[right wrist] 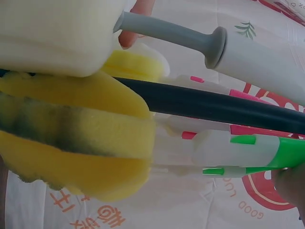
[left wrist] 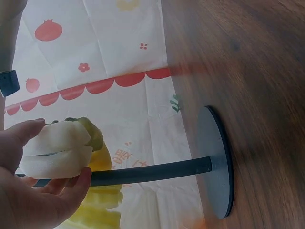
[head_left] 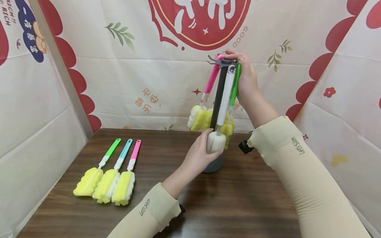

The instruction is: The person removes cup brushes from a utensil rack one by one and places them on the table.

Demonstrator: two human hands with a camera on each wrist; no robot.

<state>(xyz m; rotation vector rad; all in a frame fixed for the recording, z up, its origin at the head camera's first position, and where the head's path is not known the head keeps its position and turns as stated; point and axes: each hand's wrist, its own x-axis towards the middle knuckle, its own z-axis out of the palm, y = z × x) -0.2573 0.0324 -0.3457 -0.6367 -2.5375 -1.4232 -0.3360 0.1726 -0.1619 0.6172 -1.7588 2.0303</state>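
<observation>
A dark stand (head_left: 219, 96) with hooks at its top holds several hanging sponge brushes over a round base (left wrist: 217, 162). My left hand (head_left: 197, 152) grips the white sponge head of a white-handled brush (head_left: 227, 96), its thumb and fingers around the sponge (left wrist: 57, 150). That brush hangs at the front of the stand by its handle loop. Up at the hooks, my right hand (head_left: 247, 77) holds the stand's top, its fingers over the hub and its palm beside a green-handled brush (head_left: 235, 87). A pink-handled brush (head_left: 210, 81) hangs on the left. Yellow sponge heads (right wrist: 95, 143) cluster behind the pole.
Three sponge brushes lie side by side on the wooden table (head_left: 166, 148) at left: a green one (head_left: 89, 181), a blue one (head_left: 107, 185) and a pink one (head_left: 123, 188). A printed cloth (head_left: 166, 76) hangs behind and at both sides.
</observation>
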